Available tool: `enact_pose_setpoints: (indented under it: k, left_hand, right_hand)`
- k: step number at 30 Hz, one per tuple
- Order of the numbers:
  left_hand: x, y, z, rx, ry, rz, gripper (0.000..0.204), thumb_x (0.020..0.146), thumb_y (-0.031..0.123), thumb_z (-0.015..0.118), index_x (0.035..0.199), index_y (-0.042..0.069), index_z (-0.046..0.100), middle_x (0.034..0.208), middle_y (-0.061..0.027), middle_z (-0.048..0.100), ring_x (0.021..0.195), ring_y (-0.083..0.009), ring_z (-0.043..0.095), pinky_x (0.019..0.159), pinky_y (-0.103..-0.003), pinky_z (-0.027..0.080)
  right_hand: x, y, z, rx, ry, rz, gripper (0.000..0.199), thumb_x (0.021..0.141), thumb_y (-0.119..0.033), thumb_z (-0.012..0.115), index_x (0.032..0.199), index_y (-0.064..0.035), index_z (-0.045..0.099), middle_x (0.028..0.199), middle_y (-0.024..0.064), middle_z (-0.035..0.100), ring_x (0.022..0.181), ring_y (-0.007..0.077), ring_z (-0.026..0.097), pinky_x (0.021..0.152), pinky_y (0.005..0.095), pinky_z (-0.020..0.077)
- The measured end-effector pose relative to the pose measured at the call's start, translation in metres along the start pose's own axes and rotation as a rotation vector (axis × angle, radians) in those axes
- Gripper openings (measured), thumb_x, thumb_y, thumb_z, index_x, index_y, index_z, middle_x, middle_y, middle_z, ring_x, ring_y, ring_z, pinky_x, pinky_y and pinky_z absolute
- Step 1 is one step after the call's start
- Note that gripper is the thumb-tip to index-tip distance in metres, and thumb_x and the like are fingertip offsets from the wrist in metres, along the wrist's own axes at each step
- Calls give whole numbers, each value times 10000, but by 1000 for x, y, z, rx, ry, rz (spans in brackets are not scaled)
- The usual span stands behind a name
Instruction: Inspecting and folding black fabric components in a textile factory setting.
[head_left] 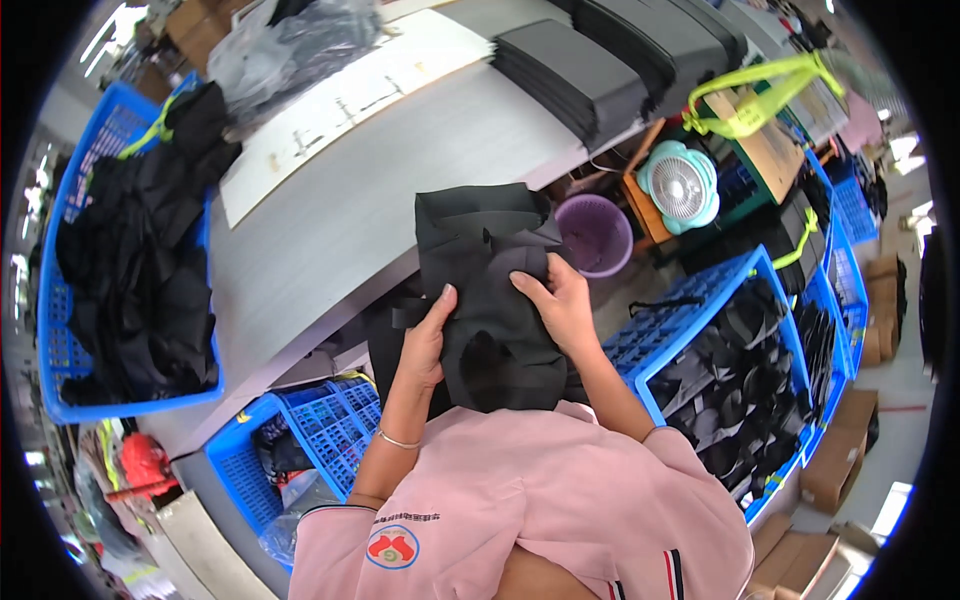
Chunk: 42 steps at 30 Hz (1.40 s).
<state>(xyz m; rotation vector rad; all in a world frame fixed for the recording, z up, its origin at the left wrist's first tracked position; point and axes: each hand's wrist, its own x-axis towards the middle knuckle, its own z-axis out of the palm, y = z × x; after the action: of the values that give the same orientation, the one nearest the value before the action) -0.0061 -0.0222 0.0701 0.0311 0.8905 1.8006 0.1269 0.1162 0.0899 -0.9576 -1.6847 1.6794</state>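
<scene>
Between my two hands is a black fabric piece [505, 330] with folds and a dark opening near its lower part. Its far end reaches over the grey table's front edge. My left hand [428, 338] grips the left side, thumb on top and fingers underneath. On the right side, my right hand [556, 305] pinches the fabric, with the thumb on top. A short black strap [408, 313] sticks out beside my left hand. The undersides of the fabric and most of my fingertips are hidden.
Stacks of black sheets [575, 75] and a white board [350, 100] lie on the grey table [330, 215]. Blue crates [55, 330] of black pieces stand left and right [640, 340]. A purple bin [595, 235] and a turquoise fan [680, 187] are beyond my right hand.
</scene>
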Motion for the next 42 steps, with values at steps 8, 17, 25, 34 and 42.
enact_pose_setpoints:
  k: [8,17,25,34,42]
  left_hand:
    - [14,-26,55,341,224,225,444,938,281,684,1277,8,598,1181,-102,672,1039,-193,667,913,-320,543]
    - [15,-52,63,479,158,-117,727,886,397,712,1444,40,413,1370,-84,529,1227,-229,533,1038,-358,442]
    - [-4,-75,74,456,247,208,545,900,306,724,1329,22,545,1290,-61,594,1148,-175,573,969,-329,481]
    - [3,-76,90,467,-42,205,388,990,349,594,1269,79,598,1181,-21,631,1088,-110,568,924,-281,477]
    - [17,-36,84,747,71,337,488,823,175,789,1237,14,587,1138,-64,659,1036,-152,611,921,-310,501]
  right_hand:
    - [-2,29,-40,372,-79,37,230,870,-58,727,1063,48,661,996,49,702,887,73,612,780,237,512]
    - [-16,15,-92,565,-321,366,595,689,-122,824,1223,36,614,1104,96,685,977,215,669,888,333,535]
    - [-7,28,-112,554,-259,151,366,785,-29,767,1132,39,671,1074,77,698,953,177,659,888,287,517]
    - [-6,72,-124,675,-339,328,449,811,-63,739,1232,18,607,1182,105,672,1067,250,650,991,364,493]
    - [24,23,-71,260,-162,-18,284,804,-94,764,1029,61,688,979,75,720,850,143,650,804,284,514]
